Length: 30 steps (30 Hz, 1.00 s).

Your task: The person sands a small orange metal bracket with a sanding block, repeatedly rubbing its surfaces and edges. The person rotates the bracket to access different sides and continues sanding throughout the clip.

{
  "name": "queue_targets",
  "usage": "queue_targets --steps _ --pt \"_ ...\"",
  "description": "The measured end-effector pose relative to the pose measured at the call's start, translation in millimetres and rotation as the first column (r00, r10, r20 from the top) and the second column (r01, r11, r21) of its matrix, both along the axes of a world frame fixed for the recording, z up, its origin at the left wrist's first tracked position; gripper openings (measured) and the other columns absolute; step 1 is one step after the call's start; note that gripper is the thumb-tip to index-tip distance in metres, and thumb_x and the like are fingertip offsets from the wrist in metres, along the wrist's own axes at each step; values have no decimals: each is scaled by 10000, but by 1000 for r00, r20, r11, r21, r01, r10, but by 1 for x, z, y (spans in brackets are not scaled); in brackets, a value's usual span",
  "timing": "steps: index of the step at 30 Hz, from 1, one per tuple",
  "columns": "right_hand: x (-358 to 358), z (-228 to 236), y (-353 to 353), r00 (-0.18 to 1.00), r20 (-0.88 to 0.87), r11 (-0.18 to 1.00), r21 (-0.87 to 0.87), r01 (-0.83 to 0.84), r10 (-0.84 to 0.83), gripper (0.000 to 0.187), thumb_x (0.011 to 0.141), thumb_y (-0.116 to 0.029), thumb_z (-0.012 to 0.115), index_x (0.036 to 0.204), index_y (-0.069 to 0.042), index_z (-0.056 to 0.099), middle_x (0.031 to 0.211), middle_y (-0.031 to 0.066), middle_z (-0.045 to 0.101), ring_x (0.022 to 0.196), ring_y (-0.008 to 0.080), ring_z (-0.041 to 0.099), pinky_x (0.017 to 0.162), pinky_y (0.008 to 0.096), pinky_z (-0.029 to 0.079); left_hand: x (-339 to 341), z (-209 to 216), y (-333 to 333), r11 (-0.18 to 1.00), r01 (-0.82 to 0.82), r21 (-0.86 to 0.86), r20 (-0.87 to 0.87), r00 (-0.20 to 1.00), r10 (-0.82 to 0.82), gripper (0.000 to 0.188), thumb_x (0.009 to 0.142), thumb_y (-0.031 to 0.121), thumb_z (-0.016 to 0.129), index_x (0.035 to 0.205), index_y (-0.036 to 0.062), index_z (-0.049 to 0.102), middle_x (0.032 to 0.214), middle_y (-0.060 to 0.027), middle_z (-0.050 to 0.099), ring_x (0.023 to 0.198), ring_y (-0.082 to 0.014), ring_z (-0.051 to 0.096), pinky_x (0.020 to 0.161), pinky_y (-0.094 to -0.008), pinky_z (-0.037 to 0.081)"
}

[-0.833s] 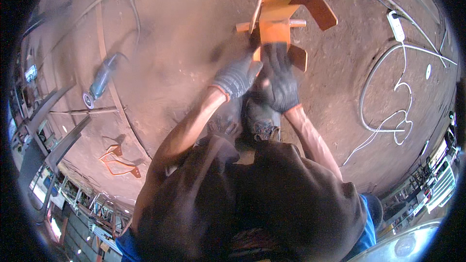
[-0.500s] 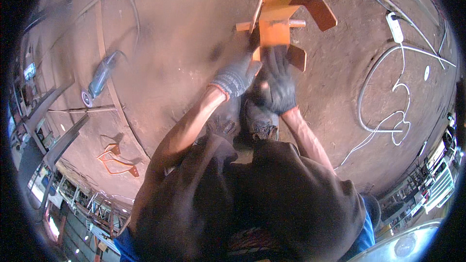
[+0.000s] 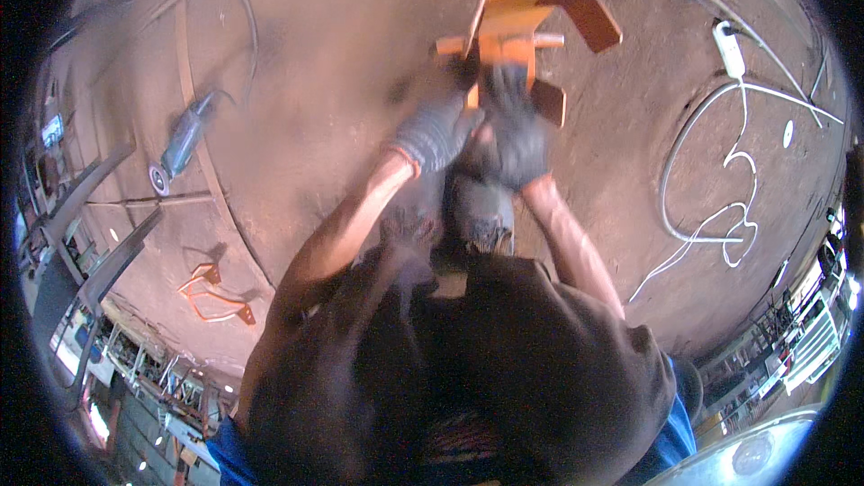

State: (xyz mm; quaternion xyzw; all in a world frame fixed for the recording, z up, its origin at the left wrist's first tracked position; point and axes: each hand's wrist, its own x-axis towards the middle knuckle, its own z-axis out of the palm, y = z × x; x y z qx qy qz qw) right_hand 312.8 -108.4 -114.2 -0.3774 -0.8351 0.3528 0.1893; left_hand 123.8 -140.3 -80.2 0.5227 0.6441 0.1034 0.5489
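Ahead of my feet stands an orange metal bracket (image 3: 517, 13) with bent flanges and a short crossbar. My left hand (image 3: 430, 135), in a grey knitted glove with an orange cuff, grips the bracket's near left edge; its fingertips are blurred and partly hidden. On the bracket's middle plate lies my right hand (image 3: 520, 137) in a dark glove, fingers stretched forward and pressed flat. Whether anything thin sits under those fingers cannot be seen. Both forearms are bare, and my dark-clad knees fill the lower middle.
An angle grinder (image 3: 184, 139) with a cord lies on the brown floor at left. Nearer, a smaller orange metal piece (image 3: 214, 295) rests there. At right are a white power strip (image 3: 730, 52) and looped white cable (image 3: 745, 162). Dark metal bars (image 3: 112, 256) stand at far left.
My right hand has slid a little forward over the bracket's plate. The left hand stays at the bracket's edge, and the whole view has shifted slightly.
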Motion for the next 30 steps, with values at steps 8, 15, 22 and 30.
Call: queue_targets --steps 8,15,22,30 --pt "-14 9 31 999 32 1000 2 -15 15 806 1069 -597 276 1534 47 408 1629 292 307 1549 464 198 1271 536 144 -2 0 -1 1000 -1 27 20 1000 0 473 1055 419 510 1298 22 594 1149 -298 678 1096 -491 624 925 -535 500" --pt "-7 9 15 998 65 998 54 -12 9 738 1078 -529 304 1476 73 458 1605 313 334 1521 498 243 1258 536 183 -2 23 14 999 22 -37 -22 1000 -23 476 1055 379 504 1320 -9 581 1226 -332 642 1164 -491 603 971 -524 493" --pt "5 11 -16 996 87 999 45 10 -14 713 1056 -473 422 1505 81 422 1615 309 320 1541 459 232 1258 503 195 2 -15 -5 979 -60 195 -1 998 62 518 1069 470 468 1268 8 595 1118 -320 669 1071 -514 617 920 -559 497" --pt "15 9 -19 996 71 998 -2 60 -59 852 1054 -648 191 1559 9 390 1634 279 305 1545 451 220 1265 545 166 2 0 11 997 13 70 23 1000 -15 491 1068 447 477 1308 34 591 1165 -309 663 1096 -503 615 907 -559 496"
